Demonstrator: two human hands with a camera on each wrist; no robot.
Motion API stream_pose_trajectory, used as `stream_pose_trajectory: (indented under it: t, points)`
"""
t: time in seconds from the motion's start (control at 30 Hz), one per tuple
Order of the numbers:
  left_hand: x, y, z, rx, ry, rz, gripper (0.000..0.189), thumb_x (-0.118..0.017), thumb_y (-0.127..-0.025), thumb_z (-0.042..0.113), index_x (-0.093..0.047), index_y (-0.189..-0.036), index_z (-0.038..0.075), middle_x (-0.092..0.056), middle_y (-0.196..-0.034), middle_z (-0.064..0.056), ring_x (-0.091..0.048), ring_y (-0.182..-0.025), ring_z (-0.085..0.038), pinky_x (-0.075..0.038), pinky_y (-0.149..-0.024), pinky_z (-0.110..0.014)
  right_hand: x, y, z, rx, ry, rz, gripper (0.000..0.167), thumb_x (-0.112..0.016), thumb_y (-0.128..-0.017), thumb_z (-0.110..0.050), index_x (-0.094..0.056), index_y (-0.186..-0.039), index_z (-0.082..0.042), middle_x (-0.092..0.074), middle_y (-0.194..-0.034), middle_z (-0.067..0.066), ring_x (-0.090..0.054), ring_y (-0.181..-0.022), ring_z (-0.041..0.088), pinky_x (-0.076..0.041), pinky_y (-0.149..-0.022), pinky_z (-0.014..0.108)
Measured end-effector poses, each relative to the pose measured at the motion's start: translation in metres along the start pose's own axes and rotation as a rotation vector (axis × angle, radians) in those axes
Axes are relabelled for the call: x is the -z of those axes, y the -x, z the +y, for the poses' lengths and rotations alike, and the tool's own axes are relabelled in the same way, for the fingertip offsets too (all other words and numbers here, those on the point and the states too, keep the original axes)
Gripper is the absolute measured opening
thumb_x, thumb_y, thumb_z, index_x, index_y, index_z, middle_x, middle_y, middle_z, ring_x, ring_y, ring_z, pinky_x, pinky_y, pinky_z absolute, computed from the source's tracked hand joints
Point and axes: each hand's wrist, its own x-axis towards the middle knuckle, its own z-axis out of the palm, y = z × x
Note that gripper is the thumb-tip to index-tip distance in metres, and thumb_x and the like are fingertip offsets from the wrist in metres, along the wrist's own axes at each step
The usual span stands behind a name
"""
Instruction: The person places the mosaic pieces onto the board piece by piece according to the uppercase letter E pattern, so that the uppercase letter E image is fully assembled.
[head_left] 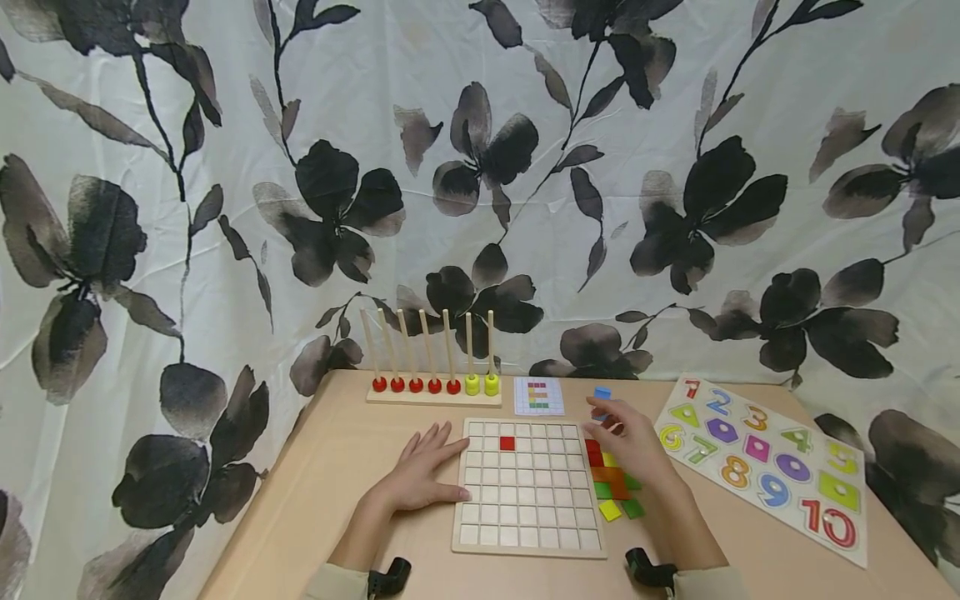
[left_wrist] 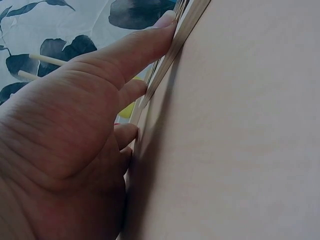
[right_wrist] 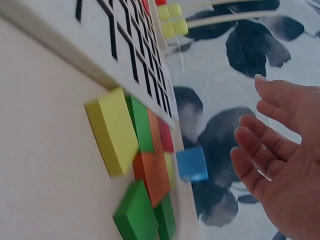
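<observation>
Just left of the empty, relaxed right hand (head_left: 635, 439), the coloured tiles (head_left: 618, 482) seem light and stiff, best pinched by opposite edges, while the outstretched left hand (head_left: 417, 477) touches the grid board (head_left: 528, 497).

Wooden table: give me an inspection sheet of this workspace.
Surface: pale wooden table
Job's things: white-celled wooden grid board with one red square tile; loose red, orange, yellow and green square tiles right of it; blue block behind them
Clutter: wooden peg stand with red and yellow beads; white printed card; white board of coloured numbers
Hands: left hand touches grid board; right hand holds nothing visible
Cables: nothing seen
Surroundings: white fabric backdrop with dark flowers
</observation>
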Motion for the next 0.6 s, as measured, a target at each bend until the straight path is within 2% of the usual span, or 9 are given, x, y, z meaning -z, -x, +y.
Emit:
stream_pose_trajectory:
  t: [0.3,0.43,0.6]
  points:
    - [0.001,-0.001,0.0,0.006,0.003,-0.001,0.088,-0.08,-0.083,0.058,-0.048,-0.157,0.024,-0.017,-0.174,-0.018,-0.005,-0.163,-0.04,0.004,-0.129,-0.063,0.015,0.002,0.016,-0.137,0.05,-0.068,0.05,-0.07,-0.101,-0.03,-0.059,-0.147,-0.013,-0.065,-0.125,0.013,-0.06,-0.104,0.024,-0.054,-0.081,0.023]
    - [0.0,-0.001,0.0,0.006,0.006,-0.002,0.088,-0.08,-0.083,0.059,-0.049,-0.157,0.024,-0.017,-0.174,-0.018,-0.005,-0.163,-0.04,0.004,-0.129,-0.063,0.015,0.003,0.023,-0.194,0.071,-0.113,0.046,-0.07,-0.101,-0.027,-0.062,-0.144,-0.013,-0.065,-0.122,0.01,-0.057,-0.104,0.025,-0.054,-0.08,0.024]
    - [0.0,-0.001,-0.001,0.006,0.007,-0.001,0.088,-0.08,-0.083,0.059,-0.049,-0.157,0.024,-0.017,-0.174,-0.018,-0.005,-0.163,-0.039,0.003,-0.129,-0.063,0.01,0.002,0.033,-0.213,0.061,-0.154,0.039,-0.072,-0.099,-0.02,-0.068,-0.136,-0.011,-0.066,-0.115,0.008,-0.055,-0.099,0.024,-0.054,-0.074,0.022]
